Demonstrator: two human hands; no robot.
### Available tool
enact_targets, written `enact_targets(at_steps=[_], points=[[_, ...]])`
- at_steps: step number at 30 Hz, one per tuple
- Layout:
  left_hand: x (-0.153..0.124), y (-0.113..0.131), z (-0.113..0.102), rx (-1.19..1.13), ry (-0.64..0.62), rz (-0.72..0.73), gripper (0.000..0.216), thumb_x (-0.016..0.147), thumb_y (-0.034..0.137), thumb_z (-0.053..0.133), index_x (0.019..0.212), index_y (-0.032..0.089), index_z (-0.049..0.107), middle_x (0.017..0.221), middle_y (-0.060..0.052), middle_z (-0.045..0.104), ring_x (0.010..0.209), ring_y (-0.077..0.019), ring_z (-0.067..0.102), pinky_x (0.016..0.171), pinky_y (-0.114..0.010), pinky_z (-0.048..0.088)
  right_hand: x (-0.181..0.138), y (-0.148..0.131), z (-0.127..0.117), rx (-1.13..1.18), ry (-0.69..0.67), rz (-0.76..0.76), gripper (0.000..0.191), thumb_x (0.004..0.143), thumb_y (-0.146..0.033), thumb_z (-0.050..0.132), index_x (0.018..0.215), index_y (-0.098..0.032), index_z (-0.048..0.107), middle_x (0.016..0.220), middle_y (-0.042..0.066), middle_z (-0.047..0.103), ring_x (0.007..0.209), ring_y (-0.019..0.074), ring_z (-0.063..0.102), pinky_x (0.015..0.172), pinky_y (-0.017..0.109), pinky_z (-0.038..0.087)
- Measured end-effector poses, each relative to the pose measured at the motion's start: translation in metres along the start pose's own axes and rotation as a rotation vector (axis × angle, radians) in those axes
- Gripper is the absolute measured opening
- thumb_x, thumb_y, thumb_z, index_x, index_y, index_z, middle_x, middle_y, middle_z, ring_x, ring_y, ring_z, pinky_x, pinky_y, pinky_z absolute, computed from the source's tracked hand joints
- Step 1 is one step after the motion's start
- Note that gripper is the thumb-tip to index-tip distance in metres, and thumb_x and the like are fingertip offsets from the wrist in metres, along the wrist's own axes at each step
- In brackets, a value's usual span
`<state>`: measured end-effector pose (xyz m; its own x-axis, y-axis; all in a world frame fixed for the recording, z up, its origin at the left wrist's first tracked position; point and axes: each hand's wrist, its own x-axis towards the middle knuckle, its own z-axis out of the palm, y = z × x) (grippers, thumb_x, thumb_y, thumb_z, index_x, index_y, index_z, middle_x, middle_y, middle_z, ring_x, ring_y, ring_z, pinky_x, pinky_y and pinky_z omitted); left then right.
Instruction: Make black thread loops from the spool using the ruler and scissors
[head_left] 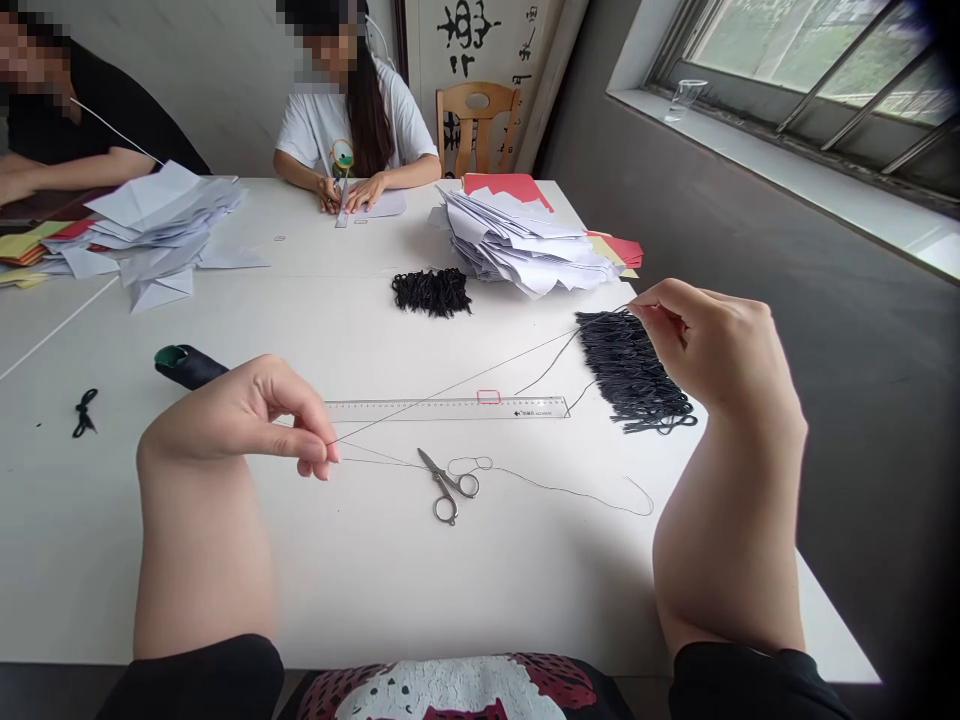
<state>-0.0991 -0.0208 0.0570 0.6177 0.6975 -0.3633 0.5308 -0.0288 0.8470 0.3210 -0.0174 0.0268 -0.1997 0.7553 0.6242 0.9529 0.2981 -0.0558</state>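
Note:
A thin dark thread (pixel 450 386) runs slanting between my two hands above the table. My left hand (pixel 274 420) pinches one part of it between thumb and fingers. My right hand (pixel 701 335), higher and farther right, pinches it too, close to a bundle of black cords (pixel 634 370). Below the stretch lies a clear ruler (pixel 450 409) with a small red outlined mark near its right part. Small metal scissors (pixel 446 487) rest slightly spread on the table, with loose thread (pixel 562 485) trailing right from them. Behind my left hand lies a black spool (pixel 191 366), partly hidden.
A second black cord bundle (pixel 432 292) lies mid-table, near a stack of white papers (pixel 517 240). More papers (pixel 165 220) are heaped at left. A small black knotted cord (pixel 85 413) lies at far left. Across the table a person (pixel 367 130) handles scissors and paper; another sits left.

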Motion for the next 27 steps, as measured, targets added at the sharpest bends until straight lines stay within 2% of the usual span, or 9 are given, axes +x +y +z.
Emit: enact_targets(at_steps=[3, 7, 9, 13, 16, 19, 22, 27], points=[[0.0, 0.002, 0.002, 0.037, 0.003, 0.018, 0.016, 0.067, 0.044, 0.075, 0.059, 0.03, 0.077, 0.056, -0.007, 0.069, 0.052, -0.0206, 0.06, 0.053, -0.032, 0.05, 0.0, 0.0, -0.001, -0.018, 0.034, -0.01, 0.014, 0.089, -0.021, 0.05, 0.077, -0.02, 0.056, 0.06, 0.0, 0.058, 0.051, 0.0087, 0.042, 0.049, 0.021, 0.029], [0.016, -0.004, 0.002, 0.124, 0.141, -0.067, 0.021, 0.072, 0.046, 0.071, 0.071, 0.026, 0.076, 0.064, -0.004, 0.07, 0.06, -0.0178, 0.059, 0.054, -0.025, 0.046, 0.0, 0.001, -0.004, -0.043, 0.023, 0.04, 0.015, 0.088, -0.021, 0.05, 0.075, -0.02, 0.056, 0.053, -0.002, 0.047, 0.048, 0.0088, 0.031, 0.049, 0.022, 0.029], [0.028, -0.015, -0.001, 0.165, 0.176, -0.124, 0.025, 0.072, 0.048, 0.07, 0.074, 0.023, 0.075, 0.069, -0.004, 0.07, 0.066, -0.0175, 0.059, 0.059, -0.025, 0.047, -0.001, 0.003, -0.006, -0.049, 0.027, 0.054, 0.014, 0.088, -0.021, 0.05, 0.076, -0.02, 0.057, 0.053, -0.003, 0.045, 0.048, 0.009, 0.031, 0.05, 0.022, 0.03], [0.048, -0.048, -0.014, 0.283, 0.133, -0.26, 0.028, 0.068, 0.049, 0.07, 0.075, 0.022, 0.075, 0.072, -0.003, 0.068, 0.074, -0.0193, 0.06, 0.068, -0.026, 0.047, -0.002, 0.006, -0.01, -0.067, 0.07, 0.05, 0.016, 0.087, -0.022, 0.05, 0.073, -0.02, 0.056, 0.051, -0.003, 0.045, 0.046, 0.0093, 0.033, 0.05, 0.023, 0.031], [0.056, -0.071, -0.02, 0.268, 0.107, -0.377, 0.028, 0.063, 0.047, 0.072, 0.076, 0.022, 0.076, 0.077, -0.003, 0.071, 0.08, -0.0214, 0.064, 0.073, -0.027, 0.048, -0.002, 0.006, -0.012, -0.061, 0.102, 0.046, 0.016, 0.086, -0.023, 0.052, 0.071, -0.021, 0.055, 0.05, -0.002, 0.045, 0.045, 0.0097, 0.035, 0.05, 0.023, 0.033], [0.062, -0.083, -0.021, 0.227, 0.087, -0.454, 0.027, 0.057, 0.044, 0.074, 0.072, 0.022, 0.075, 0.075, -0.004, 0.072, 0.08, -0.0227, 0.066, 0.074, -0.027, 0.049, -0.003, 0.006, -0.013, -0.054, 0.108, 0.035, 0.015, 0.087, -0.023, 0.052, 0.072, -0.021, 0.056, 0.05, -0.003, 0.046, 0.045, 0.0096, 0.036, 0.051, 0.023, 0.034], [0.066, -0.085, -0.018, 0.199, 0.078, -0.489, 0.025, 0.054, 0.042, 0.075, 0.068, 0.021, 0.074, 0.07, -0.005, 0.071, 0.075, -0.0222, 0.066, 0.071, -0.028, 0.051, -0.004, 0.006, -0.013, -0.055, 0.102, 0.024, 0.015, 0.088, -0.023, 0.052, 0.074, -0.021, 0.057, 0.052, -0.002, 0.047, 0.046, 0.0093, 0.036, 0.052, 0.023, 0.035], [0.066, -0.075, -0.013, 0.152, 0.078, -0.5, 0.024, 0.057, 0.041, 0.075, 0.065, 0.019, 0.071, 0.073, -0.006, 0.071, 0.075, -0.0203, 0.065, 0.066, -0.026, 0.051, -0.005, 0.008, -0.014, -0.059, 0.163, 0.034, 0.013, 0.087, -0.025, 0.053, 0.075, -0.021, 0.059, 0.051, -0.003, 0.047, 0.045, 0.0095, 0.039, 0.052, 0.023, 0.036]])
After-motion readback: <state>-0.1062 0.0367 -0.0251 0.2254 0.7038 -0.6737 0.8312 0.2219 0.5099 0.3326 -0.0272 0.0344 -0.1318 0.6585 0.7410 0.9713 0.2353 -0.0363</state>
